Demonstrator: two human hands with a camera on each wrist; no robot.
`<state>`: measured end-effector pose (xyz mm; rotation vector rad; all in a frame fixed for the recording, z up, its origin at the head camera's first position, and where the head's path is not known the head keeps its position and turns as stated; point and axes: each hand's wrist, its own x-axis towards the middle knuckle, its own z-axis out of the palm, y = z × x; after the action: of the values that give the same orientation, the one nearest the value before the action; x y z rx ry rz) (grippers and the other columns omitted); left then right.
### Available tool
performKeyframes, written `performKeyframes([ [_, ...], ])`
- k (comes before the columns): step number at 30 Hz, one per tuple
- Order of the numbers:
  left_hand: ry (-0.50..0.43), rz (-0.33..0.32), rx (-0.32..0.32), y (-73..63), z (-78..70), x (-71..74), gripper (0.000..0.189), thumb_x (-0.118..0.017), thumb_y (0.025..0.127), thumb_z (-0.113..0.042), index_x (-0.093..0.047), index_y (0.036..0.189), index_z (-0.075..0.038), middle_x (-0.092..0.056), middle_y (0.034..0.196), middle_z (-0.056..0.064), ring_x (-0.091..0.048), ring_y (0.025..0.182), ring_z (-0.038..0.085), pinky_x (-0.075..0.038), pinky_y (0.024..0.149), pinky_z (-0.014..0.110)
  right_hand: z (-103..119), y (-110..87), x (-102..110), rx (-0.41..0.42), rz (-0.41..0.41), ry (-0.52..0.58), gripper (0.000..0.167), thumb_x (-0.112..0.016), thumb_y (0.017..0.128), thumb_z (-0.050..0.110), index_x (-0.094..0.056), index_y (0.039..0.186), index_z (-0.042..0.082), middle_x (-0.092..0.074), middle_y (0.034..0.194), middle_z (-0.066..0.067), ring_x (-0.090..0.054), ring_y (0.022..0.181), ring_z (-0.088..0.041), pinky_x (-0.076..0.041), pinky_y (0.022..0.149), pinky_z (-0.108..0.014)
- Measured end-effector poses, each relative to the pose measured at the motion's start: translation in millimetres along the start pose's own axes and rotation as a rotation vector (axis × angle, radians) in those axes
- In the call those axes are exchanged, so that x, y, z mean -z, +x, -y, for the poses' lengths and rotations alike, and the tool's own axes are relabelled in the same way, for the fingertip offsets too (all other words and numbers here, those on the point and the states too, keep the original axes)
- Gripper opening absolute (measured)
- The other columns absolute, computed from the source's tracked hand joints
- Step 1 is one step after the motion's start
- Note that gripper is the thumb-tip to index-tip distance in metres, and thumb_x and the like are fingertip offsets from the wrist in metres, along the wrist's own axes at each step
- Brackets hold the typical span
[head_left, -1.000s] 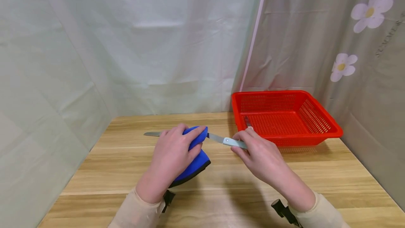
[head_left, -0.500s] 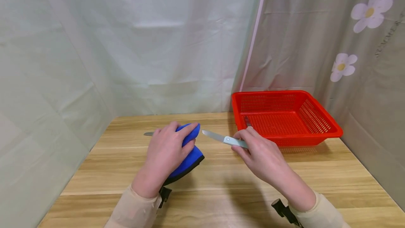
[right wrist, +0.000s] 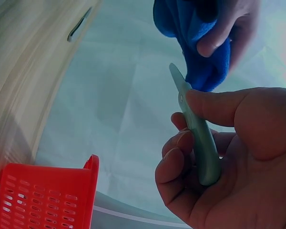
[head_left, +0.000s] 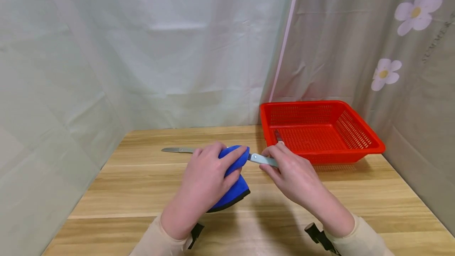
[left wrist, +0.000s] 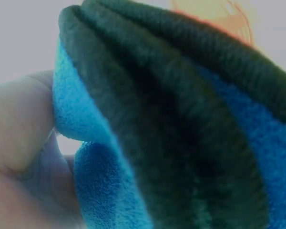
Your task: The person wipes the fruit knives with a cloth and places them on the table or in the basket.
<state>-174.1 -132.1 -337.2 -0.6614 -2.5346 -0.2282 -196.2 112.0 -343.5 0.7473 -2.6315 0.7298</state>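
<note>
My right hand [head_left: 296, 173] grips a folding knife [head_left: 263, 160] by its pale blue-green handle, with the blade out toward the left. Around that blade my left hand [head_left: 209, 175] pinches a blue cloth [head_left: 232, 194] with a dark edging, its folds hanging below the fingers. Most of the blade is hidden by cloth in the head view. The right wrist view shows the blade tip beside the cloth [right wrist: 207, 71], and the thumb and curled fingers around the handle. Cloth folds fill most of the left wrist view. A second knife [head_left: 174, 150] lies on the table, partly behind my left hand.
A red plastic basket [head_left: 330, 158] with mesh walls stands at the back right. Inside it, near the left wall, lies another knife [head_left: 278, 136]. Pale curtains [head_left: 199, 50] hang behind and beside the wooden table [head_left: 124, 192].
My left hand slid the cloth left off the blade tip, baring the blade, then brought it back right over the blade up to the handle. My right hand stays in place.
</note>
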Motion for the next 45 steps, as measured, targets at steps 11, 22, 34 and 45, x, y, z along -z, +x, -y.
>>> performKeyframes([
  [11,0.021,0.035,-0.004,-0.1,-7.0,-2.8,0.050,-0.084,0.098,-0.040,-0.074,0.147,-0.033,-0.074,0.118,0.009,-0.072,0.104,0.028,-0.056,0.085,0.047,0.7,0.8,0.4,-0.010,-0.002,0.001,0.022,-0.087,0.098,0.019,-0.071,0.112,0.020,-0.059,0.088,0.007,-0.053,0.070,-0.011,-0.046,0.054,-0.029],
  [22,0.019,0.001,0.013,-0.9,3.6,-3.6,0.049,-0.086,0.097,-0.036,-0.076,0.144,-0.030,-0.074,0.112,0.009,-0.072,0.098,0.027,-0.057,0.083,0.051,1.3,1.0,0.1,-0.011,-0.002,-0.006,0.022,-0.088,0.097,0.020,-0.071,0.112,0.019,-0.058,0.087,0.006,-0.055,0.071,-0.013,-0.046,0.054,-0.029],
  [34,0.029,-0.021,0.047,-1.3,14.7,-3.0,0.045,-0.086,0.097,-0.032,-0.078,0.141,-0.027,-0.073,0.109,0.009,-0.070,0.096,0.026,-0.056,0.080,0.051,1.3,-1.0,-0.1,0.000,-0.014,0.001,0.021,-0.088,0.097,0.019,-0.072,0.110,0.020,-0.052,0.087,0.007,-0.049,0.066,-0.007,-0.045,0.053,-0.028],
  [45,0.021,0.007,0.118,-0.7,28.2,-1.0,0.045,-0.087,0.097,-0.030,-0.078,0.141,-0.026,-0.074,0.111,0.011,-0.070,0.100,0.028,-0.055,0.082,0.055,0.9,0.0,0.3,-0.003,-0.007,-0.004,0.020,-0.087,0.098,0.020,-0.071,0.110,0.019,-0.052,0.087,0.007,-0.049,0.066,-0.008,-0.045,0.053,-0.028],
])
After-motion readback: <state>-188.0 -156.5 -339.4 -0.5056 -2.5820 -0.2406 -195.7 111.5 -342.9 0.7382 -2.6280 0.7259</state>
